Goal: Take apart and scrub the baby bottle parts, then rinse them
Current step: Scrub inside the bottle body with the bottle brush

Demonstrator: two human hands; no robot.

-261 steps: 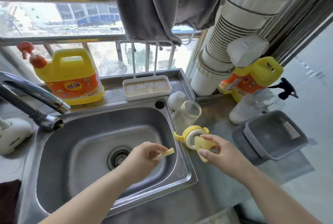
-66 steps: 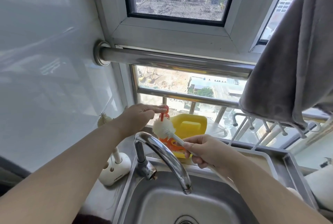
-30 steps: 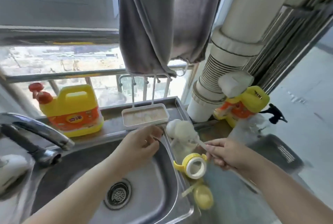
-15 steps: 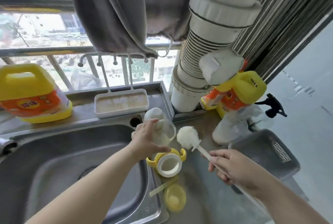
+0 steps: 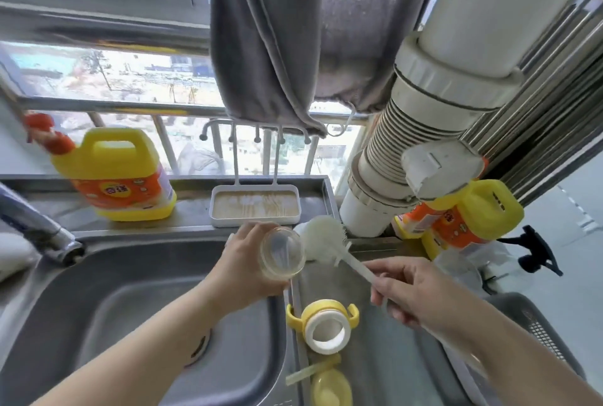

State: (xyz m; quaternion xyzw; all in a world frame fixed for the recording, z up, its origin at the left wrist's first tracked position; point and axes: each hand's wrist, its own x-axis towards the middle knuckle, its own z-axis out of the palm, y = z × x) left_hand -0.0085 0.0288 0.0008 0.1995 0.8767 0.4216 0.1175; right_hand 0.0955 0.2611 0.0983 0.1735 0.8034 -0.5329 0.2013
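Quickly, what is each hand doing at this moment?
Left hand: holds the clear bottle.
Right hand: grips the handle of the white bottle brush.

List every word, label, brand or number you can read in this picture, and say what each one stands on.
Nothing can be quoted with certainty.
Left yellow detergent jug: orange label with a yellow oval holding red characters, too blurred to read.
Right yellow detergent jug: orange label with print, too blurred; dark marks on its yellow shoulder, too small.
Glass bottle in the left hand: no readable markings.
Yellow collar with handles: no text visible.
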